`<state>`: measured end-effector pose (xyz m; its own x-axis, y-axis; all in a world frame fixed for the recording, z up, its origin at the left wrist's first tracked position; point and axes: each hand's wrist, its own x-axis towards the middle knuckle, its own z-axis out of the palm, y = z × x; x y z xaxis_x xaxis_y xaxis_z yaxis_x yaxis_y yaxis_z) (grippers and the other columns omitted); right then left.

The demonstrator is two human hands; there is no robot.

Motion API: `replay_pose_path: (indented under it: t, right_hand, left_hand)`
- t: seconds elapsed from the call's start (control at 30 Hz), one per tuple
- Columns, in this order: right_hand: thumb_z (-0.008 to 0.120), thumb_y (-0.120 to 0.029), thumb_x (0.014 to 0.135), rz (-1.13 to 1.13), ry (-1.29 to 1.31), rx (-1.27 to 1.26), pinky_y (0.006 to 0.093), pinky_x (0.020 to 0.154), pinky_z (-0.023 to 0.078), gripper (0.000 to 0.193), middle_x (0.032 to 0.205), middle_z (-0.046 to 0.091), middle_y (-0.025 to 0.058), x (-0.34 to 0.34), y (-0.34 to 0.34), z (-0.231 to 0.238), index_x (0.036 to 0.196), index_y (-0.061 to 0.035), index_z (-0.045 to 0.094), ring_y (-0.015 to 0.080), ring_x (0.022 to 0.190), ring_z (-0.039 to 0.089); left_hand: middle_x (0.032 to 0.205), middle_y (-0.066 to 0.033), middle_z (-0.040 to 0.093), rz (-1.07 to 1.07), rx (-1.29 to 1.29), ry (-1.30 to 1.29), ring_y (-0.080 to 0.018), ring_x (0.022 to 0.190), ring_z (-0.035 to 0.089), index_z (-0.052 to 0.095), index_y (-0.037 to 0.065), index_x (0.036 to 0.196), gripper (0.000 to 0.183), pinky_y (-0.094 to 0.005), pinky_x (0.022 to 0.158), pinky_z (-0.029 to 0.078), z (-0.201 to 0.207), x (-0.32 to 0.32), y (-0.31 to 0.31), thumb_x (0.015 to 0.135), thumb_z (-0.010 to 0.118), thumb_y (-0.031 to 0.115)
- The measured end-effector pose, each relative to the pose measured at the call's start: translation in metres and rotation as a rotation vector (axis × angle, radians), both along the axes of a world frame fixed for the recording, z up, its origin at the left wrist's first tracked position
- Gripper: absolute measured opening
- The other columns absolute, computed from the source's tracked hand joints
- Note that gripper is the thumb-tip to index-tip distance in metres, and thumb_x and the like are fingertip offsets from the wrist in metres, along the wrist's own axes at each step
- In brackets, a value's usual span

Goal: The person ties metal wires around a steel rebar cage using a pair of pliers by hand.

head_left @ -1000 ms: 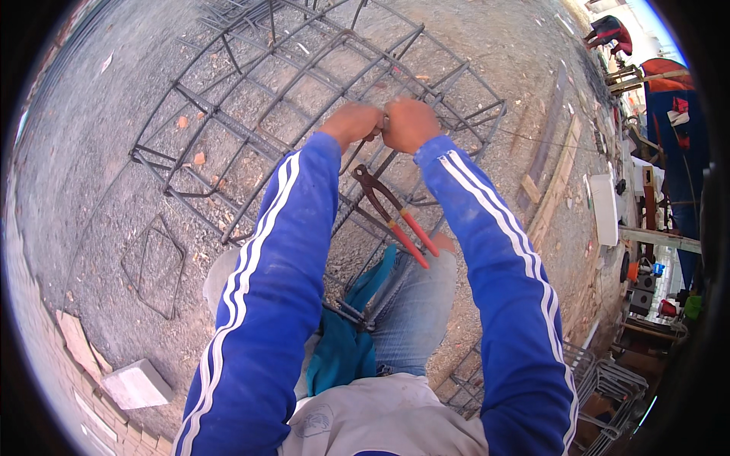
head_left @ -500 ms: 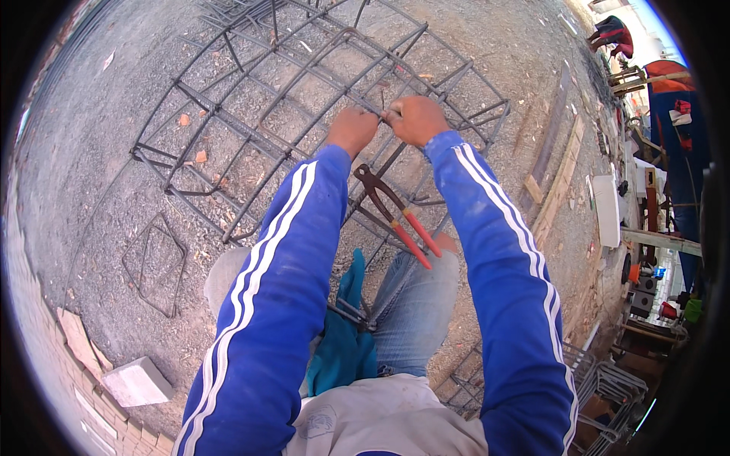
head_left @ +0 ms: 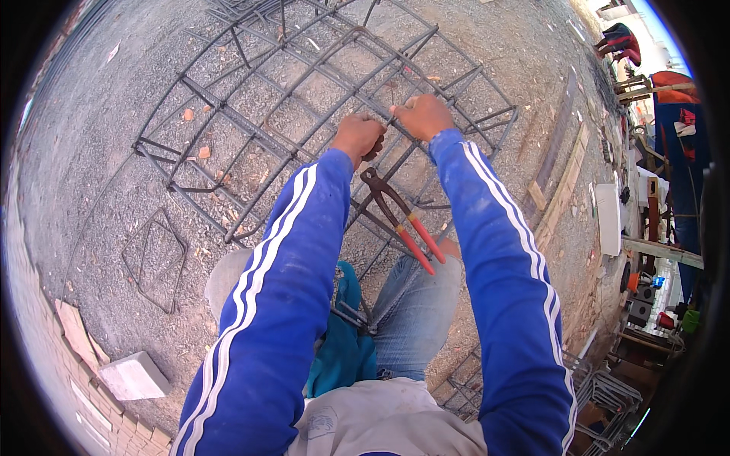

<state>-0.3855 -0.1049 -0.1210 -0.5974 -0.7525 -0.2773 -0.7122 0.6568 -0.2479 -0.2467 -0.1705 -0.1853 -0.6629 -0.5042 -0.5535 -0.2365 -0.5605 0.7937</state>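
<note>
A cage of steel reinforcing bars [head_left: 223, 104] lies before me on the gravel. Both of my hands are over its near right part, close together at a bar crossing. My left hand [head_left: 360, 138] is closed, with its fingers curled beside a bar; what they hold, if anything, is hidden. A thin dark wire rises by the fingertips of my right hand [head_left: 426, 118], which pinch at it. Just below the hands, end-cutting pincers [head_left: 426, 239] with red handles rest against the cage, jaws up and handles toward my knee.
A teal cloth [head_left: 342, 356] hangs at my lap. On the left lie a bent wire frame [head_left: 184, 262] and a pale block [head_left: 135, 377]. Wooden planks [head_left: 564, 178] lie to the right. Farther right are stacked bar frames [head_left: 608, 399], clutter and another person [head_left: 620, 42].
My hands have moved slightly apart, the left fingers turning and coming away from the right ones. The view has shifted a little; the pincers stay against the cage.
</note>
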Motion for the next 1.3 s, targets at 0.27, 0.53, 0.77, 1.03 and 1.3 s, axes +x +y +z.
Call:
replay_pose_path:
  t: [0.27,0.53,0.77,1.03,1.3]
  right_hand:
    - [0.073,-0.041,0.077,0.046,-0.107,-0.019,0.0419,0.087,0.051,0.045,0.107,0.068,0.0209,-0.012,-0.015,0.005,0.102,-0.0035,0.072,0.0369,0.103,0.065]
    - [0.056,-0.026,0.086,0.458,0.124,0.355,0.0401,0.097,0.047,0.033,0.106,0.068,0.0207,-0.059,-0.040,-0.049,0.105,-0.0022,0.069,0.0370,0.103,0.064]
    - [0.051,-0.016,0.086,0.912,0.165,0.406,0.0451,0.088,0.049,0.027,0.110,0.066,0.0200,-0.029,-0.045,-0.011,0.107,-0.0145,0.068,0.0396,0.101,0.063]
    - [0.052,-0.024,0.083,0.826,0.130,0.290,0.0399,0.086,0.049,0.025,0.105,0.069,0.0120,-0.037,-0.037,-0.041,0.097,-0.0150,0.070,0.0343,0.099,0.063]
    - [0.059,-0.033,0.077,0.375,-0.172,0.128,0.0367,0.087,0.049,0.033,0.106,0.069,0.0147,-0.031,-0.021,-0.039,0.098,-0.0116,0.072,0.0326,0.099,0.065]
  left_hand:
    - [0.078,-0.0075,0.060,0.019,0.005,-0.042,-0.0149,0.059,0.055,0.060,0.000,0.095,0.017,-0.0299,0.045,0.038,0.001,0.001,0.001,0.083,0.064,0.012]
    - [0.079,-0.0055,0.057,0.092,-0.058,-0.078,-0.0152,0.060,0.054,0.058,-0.002,0.113,0.034,-0.0301,0.045,0.037,0.016,-0.007,0.015,0.083,0.065,0.013]
    - [0.074,-0.0044,0.052,-0.111,0.011,-0.071,-0.0147,0.060,0.050,0.061,-0.001,0.104,0.022,-0.0309,0.047,0.038,0.004,0.002,-0.005,0.088,0.060,0.015]
    - [0.082,-0.0067,0.055,-0.123,0.128,-0.106,-0.0154,0.065,0.054,0.059,-0.001,0.096,0.022,-0.0305,0.051,0.042,0.003,0.009,-0.006,0.090,0.064,0.020]
    - [0.085,-0.0075,0.061,-0.077,-0.005,-0.112,-0.0157,0.070,0.060,0.060,-0.002,0.102,0.023,-0.0291,0.052,0.044,0.008,0.008,-0.002,0.086,0.066,0.012]
